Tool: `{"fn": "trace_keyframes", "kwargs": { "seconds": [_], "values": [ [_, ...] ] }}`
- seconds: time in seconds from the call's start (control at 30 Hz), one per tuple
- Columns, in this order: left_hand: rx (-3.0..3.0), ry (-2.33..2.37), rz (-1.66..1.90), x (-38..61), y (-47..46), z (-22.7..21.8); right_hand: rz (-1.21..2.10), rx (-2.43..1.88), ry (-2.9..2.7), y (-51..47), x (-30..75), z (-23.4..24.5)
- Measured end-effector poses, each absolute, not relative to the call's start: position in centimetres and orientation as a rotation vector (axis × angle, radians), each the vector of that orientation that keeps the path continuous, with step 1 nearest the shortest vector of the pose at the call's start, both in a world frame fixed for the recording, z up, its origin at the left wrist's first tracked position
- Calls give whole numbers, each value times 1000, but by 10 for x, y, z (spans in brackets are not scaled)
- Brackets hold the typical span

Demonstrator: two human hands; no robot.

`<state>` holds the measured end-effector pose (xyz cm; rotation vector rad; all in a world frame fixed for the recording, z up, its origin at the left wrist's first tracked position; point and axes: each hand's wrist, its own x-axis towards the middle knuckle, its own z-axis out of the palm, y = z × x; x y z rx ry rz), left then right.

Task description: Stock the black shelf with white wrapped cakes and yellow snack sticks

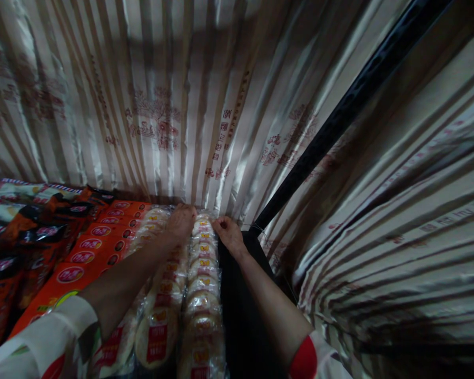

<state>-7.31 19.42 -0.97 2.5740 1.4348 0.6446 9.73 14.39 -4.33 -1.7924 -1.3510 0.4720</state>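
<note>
Btwn L grip (181, 222) & R grip (229, 235): pkgd cakes (203, 263).

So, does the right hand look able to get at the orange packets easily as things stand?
Probably not easily: the left hand and rows of clear-wrapped rounds lie between the right hand and the orange packets, with the left forearm also across the way.

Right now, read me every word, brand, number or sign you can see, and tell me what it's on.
Nothing is sharp enough to quote reliably.
Pale pleated curtain with dark red print: vertical characters, too blurred.
Flat orange packets in an overlapping row: white lettering in reddish ovals, too blurred.
Round pale discs in clear plastic wrap: marks on red labels, too small and blurred.
Glossy orange-and-black bags: pale lettering, too blurred.
</note>
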Motion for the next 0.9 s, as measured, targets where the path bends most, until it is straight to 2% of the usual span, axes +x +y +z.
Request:
{"fn": "trace_keyframes", "kwargs": {
  "seconds": [0.33, 0.67, 0.9],
  "values": [
    [2562, 1467, 616, -71, 193, -8, 528, -1787, -1334, 133, 102, -51],
    [2539, 1433, 641, -72, 194, -10, 840, -1480, -1293, 135, 100, -54],
    [2560, 1406, 682, -77, 193, -13, 699, -1565, -1292, 138, 97, -57]
  ]
}}
